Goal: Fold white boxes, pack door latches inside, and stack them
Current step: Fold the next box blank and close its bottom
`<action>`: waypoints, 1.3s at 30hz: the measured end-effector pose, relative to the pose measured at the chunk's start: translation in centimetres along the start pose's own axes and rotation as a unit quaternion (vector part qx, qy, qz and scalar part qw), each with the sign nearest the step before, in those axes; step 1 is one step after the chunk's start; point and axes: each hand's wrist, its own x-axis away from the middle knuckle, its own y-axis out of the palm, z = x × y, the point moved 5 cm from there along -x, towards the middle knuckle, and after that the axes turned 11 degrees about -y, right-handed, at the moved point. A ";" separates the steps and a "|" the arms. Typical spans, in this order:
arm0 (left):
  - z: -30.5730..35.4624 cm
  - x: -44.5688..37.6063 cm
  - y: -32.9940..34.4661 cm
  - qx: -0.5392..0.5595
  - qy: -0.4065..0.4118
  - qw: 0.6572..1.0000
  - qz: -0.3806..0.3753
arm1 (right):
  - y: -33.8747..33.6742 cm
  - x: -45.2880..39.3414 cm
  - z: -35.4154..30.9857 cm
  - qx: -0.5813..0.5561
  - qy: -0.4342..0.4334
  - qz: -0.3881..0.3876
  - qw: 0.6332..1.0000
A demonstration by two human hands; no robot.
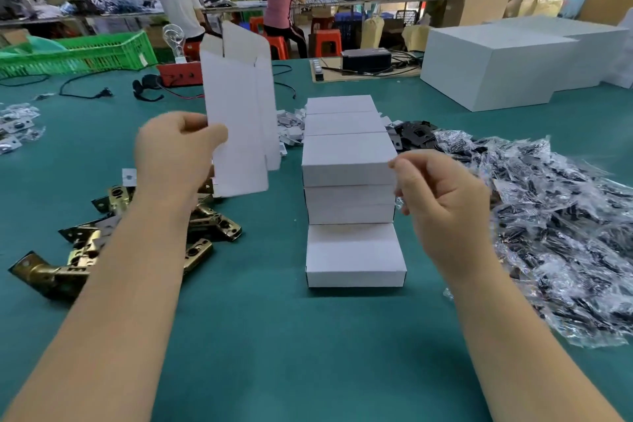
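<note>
Bright, even light — soft blur, wide-angle bending at edges.

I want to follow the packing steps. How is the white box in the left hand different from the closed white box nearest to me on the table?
The flat box is unfolded, its end flaps open; the nearest closed box is folded shut. The flat box stands upright, gripped by the left hand; the nearest closed box lies on the green table, with no hand on it. Both are plain white card.
</note>
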 end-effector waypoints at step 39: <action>-5.9 13.3 6.4 0.242 -0.199 0.765 -0.562 | 3.3 4.2 -2.9 0.082 -0.061 0.057 0.993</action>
